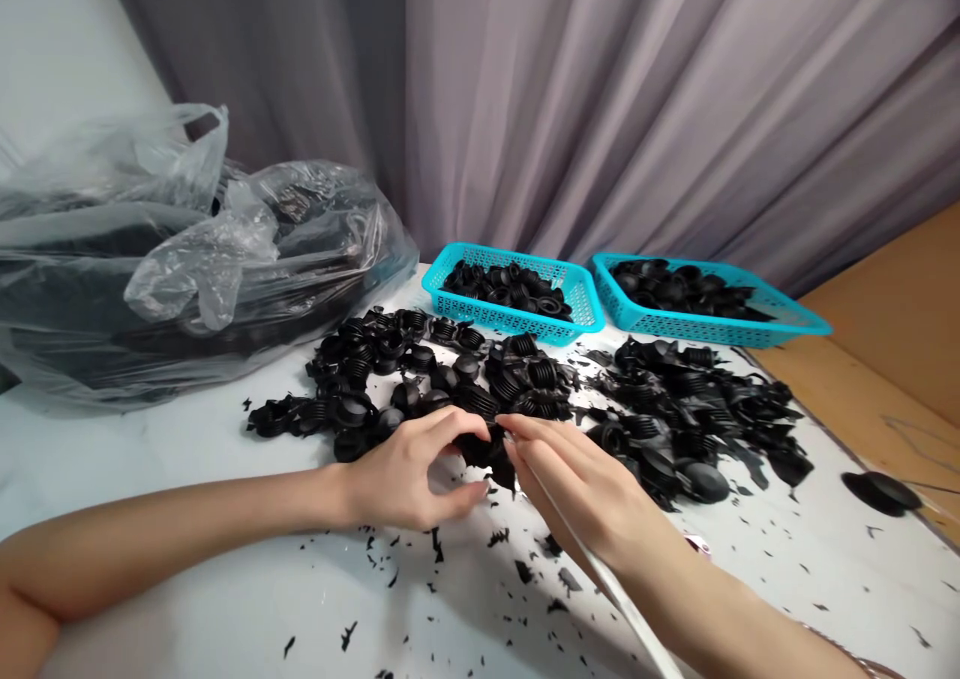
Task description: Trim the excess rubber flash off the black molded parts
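My left hand [420, 467] curls its thumb and fingers around a black rubber part [480, 447], just above the white table. My right hand [574, 474] is closed on a long, thin white-handled tool [622, 599] that slants down towards the lower right. The tool's tip meets the part between both hands, but its shape is hidden by the fingers. Right behind my hands lies a heap of black ribbed rubber parts [405, 364]. A second heap of black parts and scraps [690, 409] spreads to the right of my right hand.
Two turquoise baskets [517, 334] [720, 331] holding black parts stand at the back. A big clear plastic bag [217, 279] of dark things fills the back left. Black trimmings [523, 571] litter the white table [187, 579]. A round black piece [881, 492] lies near the right edge.
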A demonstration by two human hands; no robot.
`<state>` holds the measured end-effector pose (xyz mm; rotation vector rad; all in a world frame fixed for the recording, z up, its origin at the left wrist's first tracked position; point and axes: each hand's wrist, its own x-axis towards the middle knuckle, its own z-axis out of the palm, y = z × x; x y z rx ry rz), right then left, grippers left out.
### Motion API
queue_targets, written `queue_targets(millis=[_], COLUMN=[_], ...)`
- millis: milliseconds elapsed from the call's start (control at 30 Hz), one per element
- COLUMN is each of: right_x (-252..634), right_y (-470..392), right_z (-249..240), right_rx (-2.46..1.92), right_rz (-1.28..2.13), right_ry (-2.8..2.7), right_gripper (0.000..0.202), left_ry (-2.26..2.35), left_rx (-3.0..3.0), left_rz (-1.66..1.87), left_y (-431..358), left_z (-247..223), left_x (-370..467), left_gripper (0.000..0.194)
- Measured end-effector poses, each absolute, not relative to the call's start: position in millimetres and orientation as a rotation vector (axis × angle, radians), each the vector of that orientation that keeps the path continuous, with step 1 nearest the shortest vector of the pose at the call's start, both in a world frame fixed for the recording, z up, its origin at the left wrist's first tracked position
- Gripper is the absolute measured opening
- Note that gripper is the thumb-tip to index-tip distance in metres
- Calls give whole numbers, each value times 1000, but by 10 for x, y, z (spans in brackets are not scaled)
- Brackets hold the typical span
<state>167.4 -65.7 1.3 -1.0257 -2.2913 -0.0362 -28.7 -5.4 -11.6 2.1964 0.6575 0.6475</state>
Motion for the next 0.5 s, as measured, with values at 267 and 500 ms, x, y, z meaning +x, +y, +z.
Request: queue_targets(millis=[267, 500], right_x=[1758, 1829], right_y=[-569, -586], right_z=[137, 235], right_rx=[-1169, -1344], right_rz=[-264, 98], right_ry=[-2391, -2342], right_gripper=[29, 26], left_ry=[888, 982], left_rx=[2207, 1922], left_rz=[600, 530], left_y=[12, 40], left_z=[-99, -57], left_x=[-295, -281], left_gripper=[18, 28])
